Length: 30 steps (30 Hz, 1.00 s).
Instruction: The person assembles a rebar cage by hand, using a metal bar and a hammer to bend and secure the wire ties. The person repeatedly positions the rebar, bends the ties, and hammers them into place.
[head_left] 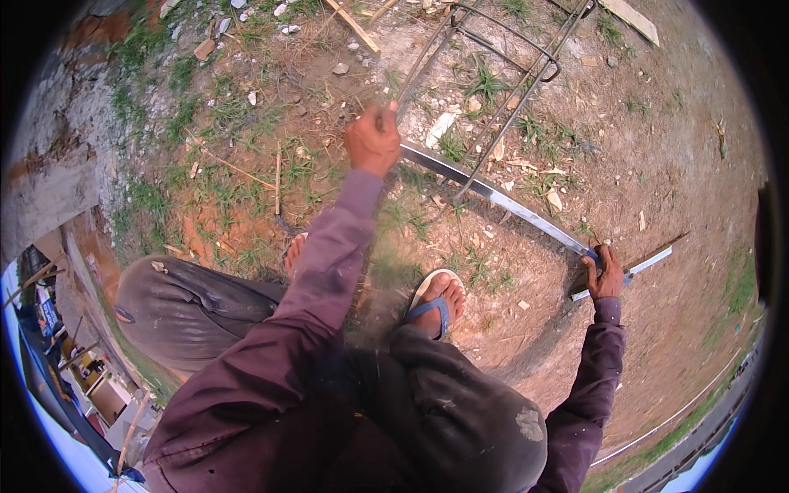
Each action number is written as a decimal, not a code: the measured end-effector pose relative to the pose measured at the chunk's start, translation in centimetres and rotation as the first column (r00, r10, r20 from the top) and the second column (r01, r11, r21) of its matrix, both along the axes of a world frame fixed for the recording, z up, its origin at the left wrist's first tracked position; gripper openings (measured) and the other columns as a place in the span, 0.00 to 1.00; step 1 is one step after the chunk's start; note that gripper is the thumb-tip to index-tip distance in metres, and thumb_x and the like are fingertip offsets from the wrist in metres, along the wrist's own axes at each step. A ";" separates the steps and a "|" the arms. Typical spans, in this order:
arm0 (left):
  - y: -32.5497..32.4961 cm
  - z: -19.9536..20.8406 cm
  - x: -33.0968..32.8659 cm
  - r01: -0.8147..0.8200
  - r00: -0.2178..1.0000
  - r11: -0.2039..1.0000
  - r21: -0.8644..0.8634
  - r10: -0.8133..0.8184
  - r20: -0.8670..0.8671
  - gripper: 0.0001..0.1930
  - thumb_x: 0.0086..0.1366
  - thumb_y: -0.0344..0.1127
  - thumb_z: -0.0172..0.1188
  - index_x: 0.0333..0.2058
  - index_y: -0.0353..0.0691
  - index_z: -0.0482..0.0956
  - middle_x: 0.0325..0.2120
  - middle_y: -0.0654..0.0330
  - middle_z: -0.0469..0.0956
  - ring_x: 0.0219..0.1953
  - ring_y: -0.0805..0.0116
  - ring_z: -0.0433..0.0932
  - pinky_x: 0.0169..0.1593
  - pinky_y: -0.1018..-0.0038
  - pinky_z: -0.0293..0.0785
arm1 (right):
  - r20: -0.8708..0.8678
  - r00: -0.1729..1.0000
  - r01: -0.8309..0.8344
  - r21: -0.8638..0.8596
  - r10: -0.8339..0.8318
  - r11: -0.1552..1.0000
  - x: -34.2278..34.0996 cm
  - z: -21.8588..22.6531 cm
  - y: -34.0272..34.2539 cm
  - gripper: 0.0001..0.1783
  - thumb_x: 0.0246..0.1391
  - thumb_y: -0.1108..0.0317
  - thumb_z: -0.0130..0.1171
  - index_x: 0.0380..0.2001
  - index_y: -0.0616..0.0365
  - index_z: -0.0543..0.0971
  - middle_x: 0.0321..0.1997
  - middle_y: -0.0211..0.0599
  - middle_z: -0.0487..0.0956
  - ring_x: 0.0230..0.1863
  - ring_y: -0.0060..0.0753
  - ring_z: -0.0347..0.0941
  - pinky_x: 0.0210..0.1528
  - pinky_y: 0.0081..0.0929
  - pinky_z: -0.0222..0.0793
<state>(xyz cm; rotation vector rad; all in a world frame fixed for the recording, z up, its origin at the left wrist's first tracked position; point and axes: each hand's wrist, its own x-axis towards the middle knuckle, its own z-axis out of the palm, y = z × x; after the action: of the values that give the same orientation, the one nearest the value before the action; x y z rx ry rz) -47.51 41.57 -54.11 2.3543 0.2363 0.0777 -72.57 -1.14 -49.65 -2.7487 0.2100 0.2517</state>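
A rebar cage [493,123] of dark steel rods with bent stirrups lies on the ground ahead of me. My left hand [374,138] is closed around the near end of its left rod. Crossing beneath the rods, a long flat metal bar [526,215] runs from beside that hand down to the right. At its right end, my right hand [606,273] grips the bar by a blue part, fingers curled over it. Just past the right hand, a shorter pale metal piece [655,260] lies crosswise; how it joins the bar is hidden by the hand.
My sandalled right foot [440,302] stands close below the bar. Wood strips [353,26], a board [631,20], stones and wood chips litter the grassy dirt. A concrete slab [49,197] borders the left, with stacked clutter [94,386] beyond it.
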 end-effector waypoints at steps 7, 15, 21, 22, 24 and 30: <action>2.1 0.5 1.4 0.096 0.975 0.967 -0.236 -0.139 -0.172 0.29 0.68 0.59 0.45 0.28 0.37 0.81 0.18 0.52 0.76 0.24 0.59 0.76 0.33 0.63 0.68 | -0.057 0.998 -0.017 0.011 0.017 1.000 -1.5 2.3 2.0 0.17 0.55 0.56 0.60 0.34 0.60 0.72 0.28 0.48 0.71 0.32 0.54 0.70 0.34 0.41 0.64; 4.9 1.5 4.8 0.026 0.832 0.767 -0.641 -0.372 -0.412 0.37 0.71 0.62 0.32 0.40 0.31 0.80 0.21 0.59 0.78 0.27 0.70 0.76 0.37 0.72 0.71 | -0.303 0.928 0.274 0.164 -0.216 0.948 -9.4 13.3 16.0 0.15 0.57 0.58 0.59 0.28 0.60 0.72 0.19 0.46 0.70 0.19 0.50 0.69 0.23 0.39 0.62; 4.3 2.0 4.9 0.131 0.830 0.781 -0.611 -0.423 -0.363 0.37 0.72 0.61 0.31 0.38 0.31 0.80 0.17 0.61 0.76 0.20 0.72 0.73 0.29 0.74 0.71 | -0.482 0.820 0.415 0.132 -0.307 0.900 -8.0 21.3 20.4 0.15 0.56 0.57 0.57 0.37 0.59 0.75 0.18 0.47 0.72 0.21 0.53 0.71 0.26 0.43 0.65; 4.2 1.9 4.5 0.090 0.850 0.759 -0.645 -0.396 -0.348 0.38 0.72 0.61 0.30 0.38 0.31 0.80 0.17 0.61 0.75 0.19 0.71 0.73 0.28 0.75 0.70 | -0.487 0.808 0.448 0.147 -0.330 0.882 -7.2 22.8 20.4 0.16 0.57 0.57 0.56 0.39 0.58 0.75 0.19 0.48 0.72 0.23 0.54 0.71 0.26 0.45 0.64; 4.1 1.5 4.1 0.002 0.857 0.709 -0.705 -0.364 -0.364 0.40 0.72 0.63 0.27 0.37 0.29 0.80 0.17 0.59 0.76 0.18 0.71 0.73 0.27 0.75 0.71 | -0.479 0.840 0.339 0.096 -0.255 0.936 -5.2 25.6 20.3 0.15 0.57 0.62 0.54 0.42 0.60 0.75 0.23 0.49 0.73 0.25 0.54 0.72 0.28 0.45 0.64; 4.7 0.5 4.1 -0.047 0.863 0.569 -0.821 -0.390 -0.320 0.45 0.68 0.69 0.25 0.39 0.28 0.80 0.21 0.54 0.80 0.21 0.69 0.77 0.29 0.75 0.76 | -0.410 0.911 -0.162 -0.272 0.037 0.949 3.1 35.3 22.0 0.20 0.57 0.70 0.54 0.54 0.56 0.74 0.35 0.47 0.76 0.34 0.48 0.74 0.34 0.39 0.69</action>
<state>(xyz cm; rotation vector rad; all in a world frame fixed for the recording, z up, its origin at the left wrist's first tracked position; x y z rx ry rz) -43.44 46.32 -53.61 1.3938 0.2013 -0.6106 -69.47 20.91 -14.36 -2.9821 0.2285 0.8855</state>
